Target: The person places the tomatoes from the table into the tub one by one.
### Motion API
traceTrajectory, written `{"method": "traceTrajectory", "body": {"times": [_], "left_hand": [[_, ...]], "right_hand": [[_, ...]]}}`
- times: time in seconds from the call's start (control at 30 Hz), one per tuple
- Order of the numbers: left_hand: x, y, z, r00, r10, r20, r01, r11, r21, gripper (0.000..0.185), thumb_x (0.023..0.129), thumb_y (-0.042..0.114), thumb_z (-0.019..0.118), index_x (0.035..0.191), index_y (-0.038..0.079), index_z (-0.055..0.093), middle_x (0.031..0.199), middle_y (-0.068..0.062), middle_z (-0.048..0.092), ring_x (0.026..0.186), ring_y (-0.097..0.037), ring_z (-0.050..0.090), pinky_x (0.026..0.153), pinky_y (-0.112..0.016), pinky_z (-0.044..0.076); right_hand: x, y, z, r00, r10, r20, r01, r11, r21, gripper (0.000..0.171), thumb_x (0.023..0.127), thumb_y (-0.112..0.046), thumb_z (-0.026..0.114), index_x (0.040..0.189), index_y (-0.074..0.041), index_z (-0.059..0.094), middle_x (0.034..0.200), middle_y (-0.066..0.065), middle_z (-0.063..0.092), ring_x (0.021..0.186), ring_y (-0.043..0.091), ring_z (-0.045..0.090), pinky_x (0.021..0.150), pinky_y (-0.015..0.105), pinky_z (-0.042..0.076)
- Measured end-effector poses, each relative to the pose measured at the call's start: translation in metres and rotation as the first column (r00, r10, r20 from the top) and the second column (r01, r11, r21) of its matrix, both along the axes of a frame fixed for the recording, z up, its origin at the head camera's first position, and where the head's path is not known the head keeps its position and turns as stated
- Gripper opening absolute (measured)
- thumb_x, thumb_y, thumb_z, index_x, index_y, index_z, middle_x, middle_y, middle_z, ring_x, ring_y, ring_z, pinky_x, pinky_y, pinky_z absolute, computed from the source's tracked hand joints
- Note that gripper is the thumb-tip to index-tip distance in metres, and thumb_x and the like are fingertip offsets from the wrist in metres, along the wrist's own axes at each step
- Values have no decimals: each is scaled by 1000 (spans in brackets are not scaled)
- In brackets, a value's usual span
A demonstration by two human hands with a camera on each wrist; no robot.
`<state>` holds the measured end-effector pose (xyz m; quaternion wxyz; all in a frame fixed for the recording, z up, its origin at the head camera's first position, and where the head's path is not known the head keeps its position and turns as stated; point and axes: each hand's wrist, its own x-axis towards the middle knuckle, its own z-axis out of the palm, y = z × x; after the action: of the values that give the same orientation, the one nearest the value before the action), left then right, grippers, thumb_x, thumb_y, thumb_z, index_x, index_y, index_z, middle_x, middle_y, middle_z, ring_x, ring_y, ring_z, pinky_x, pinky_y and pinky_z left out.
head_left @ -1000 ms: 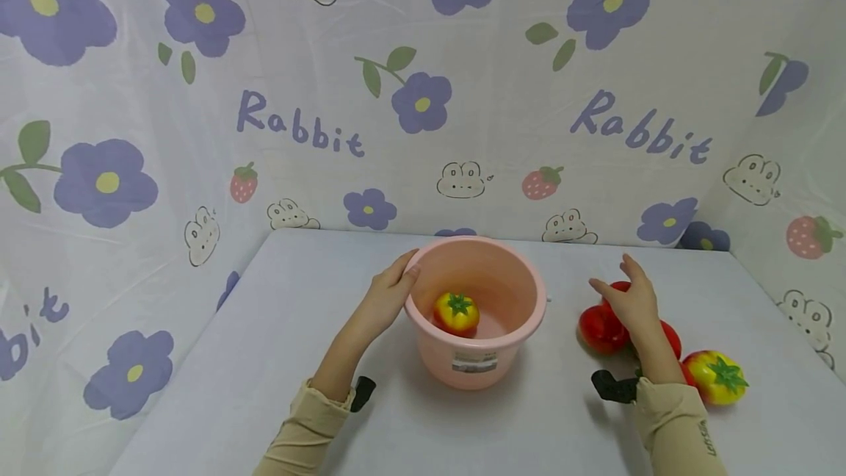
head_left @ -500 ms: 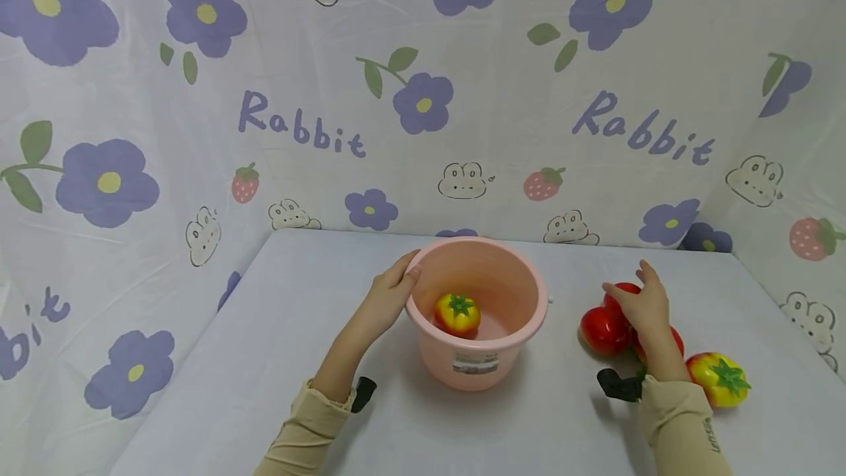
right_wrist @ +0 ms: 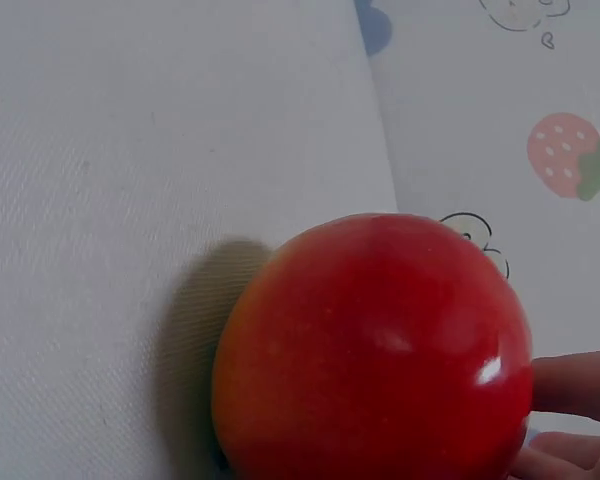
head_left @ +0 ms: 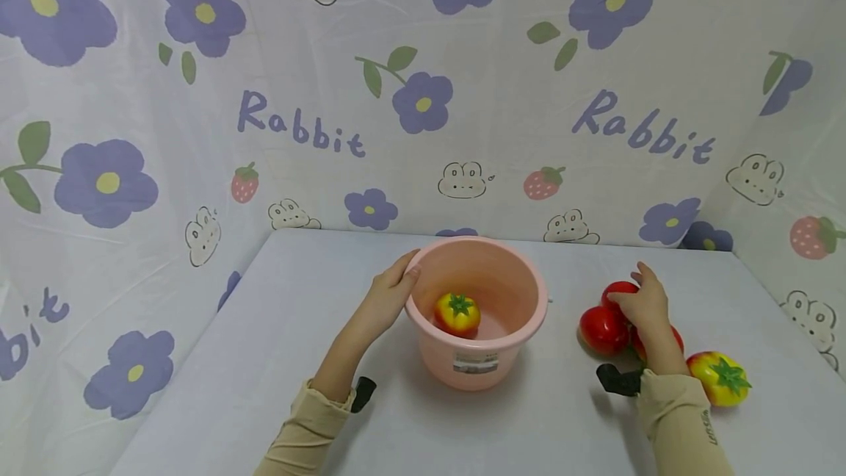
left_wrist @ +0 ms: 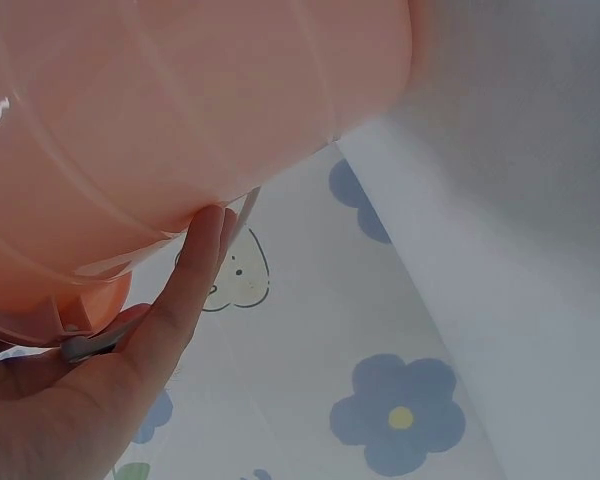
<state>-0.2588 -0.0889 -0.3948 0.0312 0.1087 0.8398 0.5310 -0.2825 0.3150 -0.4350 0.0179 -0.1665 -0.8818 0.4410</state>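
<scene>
A pink plastic bucket [head_left: 476,362] stands on the table, one yellow-and-red toy tomato [head_left: 457,315] inside. My left hand [head_left: 390,292] grips its left rim; in the left wrist view, fingers [left_wrist: 180,285] lie along the bucket's outside near the handle mount. At the right, my right hand [head_left: 648,307] is over a cluster of red toy tomatoes. Thumb and fingertips sit around the back red tomato [head_left: 618,291], partly hidden by the hand. Another red tomato [head_left: 604,330] lies just in front, and a third [head_left: 675,342] shows behind the wrist. In the right wrist view, a red tomato [right_wrist: 380,350] covers the fingers partly.
A second yellow-and-red tomato [head_left: 719,379] lies right of my right forearm. The white table [head_left: 264,358] meets a patterned cloth backdrop [head_left: 502,116] at the back and sides. Black wrist-camera mounts [head_left: 617,380] stick out from the cuffs.
My right hand has shifted slightly right, and its thumb and fingers have come closer together around the back red tomato. The left hand and bucket look unmoved.
</scene>
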Motion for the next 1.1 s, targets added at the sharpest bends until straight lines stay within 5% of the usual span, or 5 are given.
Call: {"method": "traceTrajectory", "body": {"times": [0.47,1.1], "left_hand": [[1,0,1,1000,0,8,0,1000,-1,51,104,37,40,152,19,35,156,-5,40,144,-30,39,110,-54,40],[2,0,2,1000,-5,12,5,1000,6,52,104,37,40,152,19,35,157,-4,39,145,-29,38,110,-53,41]], "right_hand": [[2,-1,-1,1000,-1,-26,2,999,42,86,89,-1,60,154,4,4,153,33,26,142,52,23,114,64,26],[7,2,0,999,-25,-34,23,999,-48,85,92,-5,58,155,-1,1,157,29,22,144,50,22,112,64,29]]}}
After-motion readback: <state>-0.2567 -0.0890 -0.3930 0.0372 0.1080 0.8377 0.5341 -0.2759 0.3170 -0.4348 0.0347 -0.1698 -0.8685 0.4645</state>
